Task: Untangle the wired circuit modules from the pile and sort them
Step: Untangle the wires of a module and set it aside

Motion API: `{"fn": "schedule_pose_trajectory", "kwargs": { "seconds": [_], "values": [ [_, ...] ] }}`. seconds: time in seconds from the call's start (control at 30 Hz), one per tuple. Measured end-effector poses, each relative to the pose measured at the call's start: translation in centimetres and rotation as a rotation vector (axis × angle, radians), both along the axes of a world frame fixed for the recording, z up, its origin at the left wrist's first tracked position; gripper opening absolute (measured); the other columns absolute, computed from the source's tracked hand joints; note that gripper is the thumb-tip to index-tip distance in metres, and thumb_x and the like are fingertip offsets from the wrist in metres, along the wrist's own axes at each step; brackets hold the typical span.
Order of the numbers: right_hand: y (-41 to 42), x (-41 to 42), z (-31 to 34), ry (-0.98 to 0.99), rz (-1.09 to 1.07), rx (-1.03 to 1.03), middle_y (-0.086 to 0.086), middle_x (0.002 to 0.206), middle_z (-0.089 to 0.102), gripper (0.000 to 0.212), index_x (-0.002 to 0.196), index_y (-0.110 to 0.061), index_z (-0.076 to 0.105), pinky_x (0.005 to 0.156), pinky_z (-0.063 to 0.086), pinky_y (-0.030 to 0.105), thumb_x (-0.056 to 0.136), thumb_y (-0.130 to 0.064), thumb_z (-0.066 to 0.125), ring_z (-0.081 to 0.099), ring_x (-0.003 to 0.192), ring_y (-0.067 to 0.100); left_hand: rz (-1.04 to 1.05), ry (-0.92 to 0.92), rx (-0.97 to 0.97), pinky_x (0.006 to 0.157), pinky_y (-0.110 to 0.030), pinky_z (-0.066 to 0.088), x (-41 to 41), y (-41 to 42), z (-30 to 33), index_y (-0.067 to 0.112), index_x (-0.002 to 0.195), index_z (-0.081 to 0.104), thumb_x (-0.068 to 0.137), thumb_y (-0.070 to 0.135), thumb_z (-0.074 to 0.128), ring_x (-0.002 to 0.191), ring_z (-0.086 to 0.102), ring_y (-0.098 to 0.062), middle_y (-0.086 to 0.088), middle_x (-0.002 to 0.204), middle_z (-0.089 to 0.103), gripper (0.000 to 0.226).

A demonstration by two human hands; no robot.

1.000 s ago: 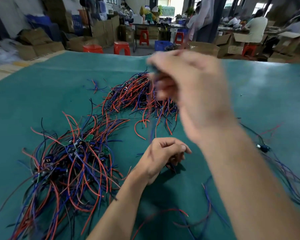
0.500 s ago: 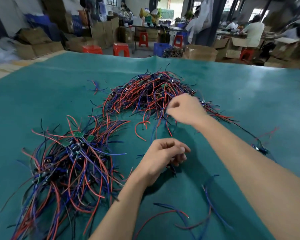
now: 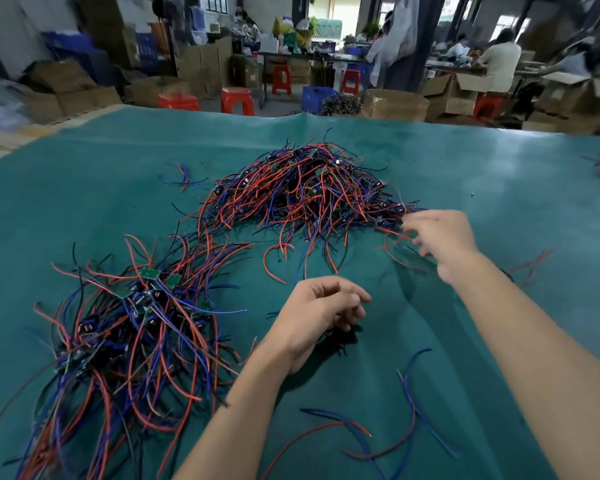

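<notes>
A big tangled pile of red, blue and black wired circuit modules lies at the middle back of the green mat. A second, spread-out bunch of modules with small green boards lies at the front left. My left hand rests on the mat in the middle, its fingers curled over a small dark module mostly hidden beneath them. My right hand reaches to the pile's right edge, and its blurred fingertips touch red wires there. Whether they pinch a wire is unclear.
Loose blue and red wires trail over the mat at the front, between my forearms. A few stray wires lie left of the pile. More red wires lie right of my right wrist. Cardboard boxes, red stools and seated people stand beyond the mat's far edge.
My right hand came down from in front of the camera to the pile, then moved right to the pile's edge. My left hand stayed in place on the mat.
</notes>
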State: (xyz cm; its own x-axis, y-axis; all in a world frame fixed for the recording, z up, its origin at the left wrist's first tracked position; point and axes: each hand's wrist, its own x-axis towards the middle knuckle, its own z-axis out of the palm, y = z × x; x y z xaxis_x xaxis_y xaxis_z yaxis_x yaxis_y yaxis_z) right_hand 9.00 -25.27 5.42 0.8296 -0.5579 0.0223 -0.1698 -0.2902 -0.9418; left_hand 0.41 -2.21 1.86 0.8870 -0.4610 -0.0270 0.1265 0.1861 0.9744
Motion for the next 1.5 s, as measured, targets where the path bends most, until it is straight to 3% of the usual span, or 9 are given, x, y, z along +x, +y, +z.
{"fn": "schedule_pose_trajectory", "kwargs": {
  "seconds": [0.13,0.27,0.57,0.67,0.8,0.9,1.07,1.27,1.5],
  "values": [
    [1.8,-4.9,1.4,-0.211,0.003,0.426,0.005,0.067,0.073,0.009,0.073,-0.008,0.076,0.04,0.038,0.018,0.081,-0.004,0.075,0.051,0.049,0.009,0.063,0.071,-0.04,0.06,-0.018,0.048,0.2,-0.2,-0.1,0.002,0.099,0.068,0.09,-0.006,0.058,0.066,0.057,-0.014,-0.014,0.084,0.068,0.015],
    [5.4,-9.9,0.3,-0.167,0.205,0.635,0.009,0.069,0.072,0.012,0.065,-0.011,0.078,0.041,0.039,0.016,0.072,-0.001,0.078,0.055,0.047,0.007,0.096,0.128,-0.097,0.063,-0.019,0.054,0.3,-0.6,-0.2,-0.004,0.113,0.064,0.1,0.005,0.051,0.072,0.063,-0.015,-0.017,0.098,0.073,0.02],
    [7.7,-11.6,-1.5,0.089,0.649,0.37,0.013,0.067,0.067,0.019,0.072,-0.012,0.073,0.044,0.046,0.024,0.082,0.004,0.074,0.06,0.052,0.018,0.043,0.026,-0.144,0.067,-0.029,0.05,0.1,-0.5,-0.3,0.01,0.08,0.068,0.099,0.013,0.055,0.068,0.057,-0.02,-0.009,0.076,0.063,0.024],
    [7.2,-11.2,-1.8,0.084,0.514,0.284,0.015,0.069,0.072,0.022,0.07,-0.018,0.067,0.036,0.038,0.022,0.09,-0.021,0.074,0.058,0.044,0.02,0.062,0.016,-0.128,0.071,-0.025,0.054,0.2,-0.5,-0.7,0.002,0.091,0.064,0.099,0.007,0.054,0.077,0.059,-0.019,-0.013,0.086,0.064,0.014],
    [6.7,-10.6,-2.5,0.005,0.335,0.205,0.006,0.061,0.066,0.028,0.08,-0.017,0.072,0.036,0.024,0.017,0.094,-0.041,0.069,0.048,0.04,0.017,0.009,-0.021,-0.052,0.059,-0.017,0.047,0.1,-0.4,-1.0,0.008,0.087,0.068,0.099,0.01,0.056,0.059,0.053,-0.01,-0.002,0.068,0.061,0.017],
    [7.0,-10.7,-2.5,-0.045,0.437,0.374,0.003,0.064,0.063,0.017,0.09,-0.016,0.081,0.036,0.025,0.018,0.093,-0.03,0.071,0.048,0.046,0.01,-0.048,-0.091,0.056,0.054,-0.02,0.039,0.1,-0.1,-1.1,0.002,0.087,0.07,0.098,0.014,0.059,0.055,0.047,-0.011,0.0,0.063,0.057,0.019],
    [6.3,-10.4,-2.4,-0.125,0.356,0.487,0.002,0.066,0.062,0.005,0.079,-0.006,0.077,0.041,0.033,0.021,0.083,-0.006,0.078,0.048,0.052,0.012,-0.07,-0.108,0.101,0.047,-0.017,0.031,0.0,-0.2,-0.9,0.013,0.083,0.076,0.097,0.017,0.06,0.048,0.041,-0.007,0.002,0.055,0.054,0.021],
    [4.5,-9.6,-2.5,-0.32,0.031,0.217,0.0,0.058,0.053,0.021,0.07,-0.017,0.072,0.044,0.035,0.022,0.089,-0.009,0.076,0.041,0.049,0.012,-0.061,-0.179,0.125,0.048,-0.016,0.03,-0.1,-0.3,-1.0,0.015,0.081,0.075,0.097,0.015,0.062,0.048,0.039,-0.006,0.002,0.052,0.053,0.021],
    [0.1,-9.4,-2.1,-0.503,-0.416,0.284,-0.001,0.068,0.059,0.011,0.084,-0.017,0.068,0.043,0.039,0.024,0.094,-0.012,0.07,0.049,0.046,0.005,-0.088,-0.2,0.137,0.049,-0.016,0.033,-0.1,-0.2,-1.0,0.014,0.086,0.075,0.097,0.018,0.062,0.048,0.041,-0.007,0.0,0.056,0.055,0.018]
  ]
}}
